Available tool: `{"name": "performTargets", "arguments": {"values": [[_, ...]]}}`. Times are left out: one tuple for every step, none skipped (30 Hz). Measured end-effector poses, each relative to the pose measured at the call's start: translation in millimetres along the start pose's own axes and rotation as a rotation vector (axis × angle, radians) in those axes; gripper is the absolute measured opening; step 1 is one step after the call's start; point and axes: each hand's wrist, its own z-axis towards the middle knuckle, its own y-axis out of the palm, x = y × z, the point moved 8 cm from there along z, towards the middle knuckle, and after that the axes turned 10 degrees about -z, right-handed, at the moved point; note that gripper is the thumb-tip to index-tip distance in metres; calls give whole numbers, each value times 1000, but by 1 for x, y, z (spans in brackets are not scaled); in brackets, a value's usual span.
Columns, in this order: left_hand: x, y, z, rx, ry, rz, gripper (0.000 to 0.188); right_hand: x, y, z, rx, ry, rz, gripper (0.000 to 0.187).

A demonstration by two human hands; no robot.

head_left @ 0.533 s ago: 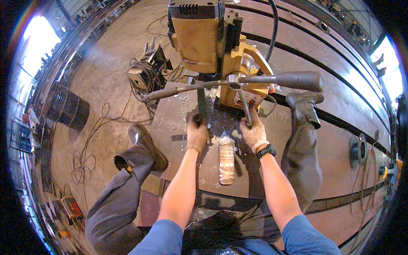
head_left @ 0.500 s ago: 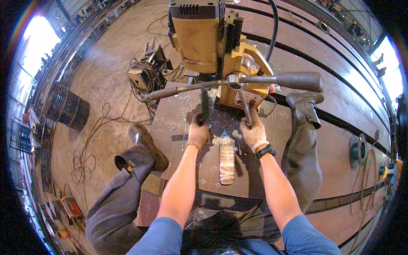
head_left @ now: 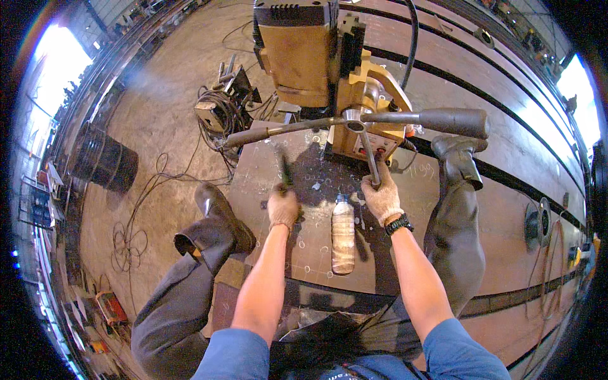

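Note:
My left hand (head_left: 283,208), in a pale work glove, is closed around a dark, narrow tool (head_left: 286,168), blurred and too unclear to name, above the steel plate. To the right, my gloved right hand (head_left: 384,199) closes at the lower spoke (head_left: 369,158) of a feed handle, its index finger reaching up to the control panel (head_left: 373,147). That handle belongs to a yellow magnetic drill (head_left: 297,63) standing on the plate (head_left: 310,253). Between my hands lies a clear plastic bottle (head_left: 342,240) with a blue cap, cloudy inside. The inner fingers of both hands are hidden.
Two longer handle spokes stick out left and right over the plate. Coiled cables (head_left: 218,114) trail across the floor at left, near a black drum (head_left: 104,158). My boots (head_left: 218,218) flank the plate. Long steel beams (head_left: 506,253) lie at right.
My left hand has shifted slightly left with the dark tool, which now tilts left and blurs. My right hand stays at the spoke and panel. The whole view has shifted a little.

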Motion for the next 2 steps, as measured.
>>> {"name": "performTargets", "arguments": {"values": [[-10, -17, -12, 177, -65, -25, 46, 6, 1, -4, 7, 23, -22, 65], [-16, -35, -25, 385, -79, -159, 52, 11, 2, -8, 5, 36, -23, 65]]}}
